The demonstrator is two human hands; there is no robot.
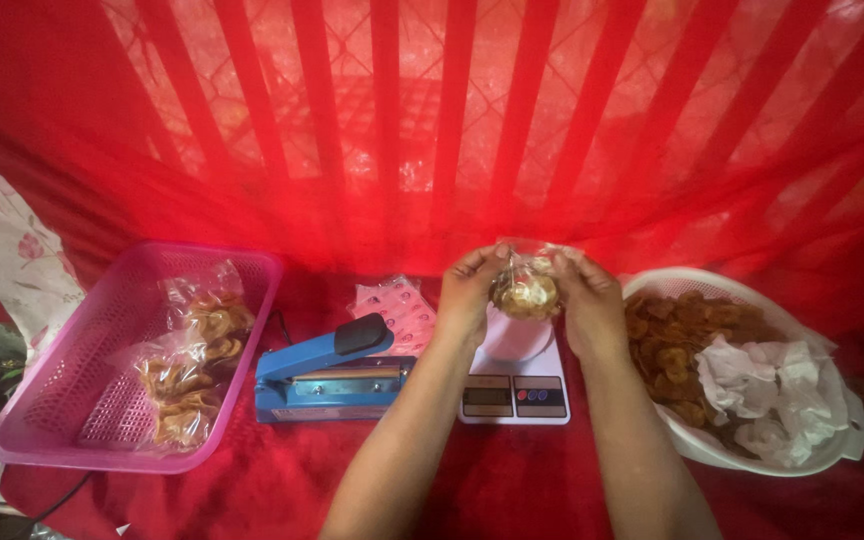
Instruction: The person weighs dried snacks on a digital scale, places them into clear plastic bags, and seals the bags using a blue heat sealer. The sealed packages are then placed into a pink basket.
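My left hand [469,292] and my right hand [585,297] both grip the top of a small clear plastic bag of golden chips [525,294], one hand on each side. The bag hangs just above a white kitchen scale [515,396] with a pale round bowl [515,338] on its platform. To the left of the scale lies a blue heat sealer [329,377] with a black knob. A stack of empty clear bags [396,304] lies behind the sealer.
A pink plastic basket [62,400] at the left holds several filled bags of chips [190,368]. At the right a white round basket [742,455] holds loose chips and crumpled white paper [767,388]. Red cloth covers the surface; red sheer curtain hangs behind.
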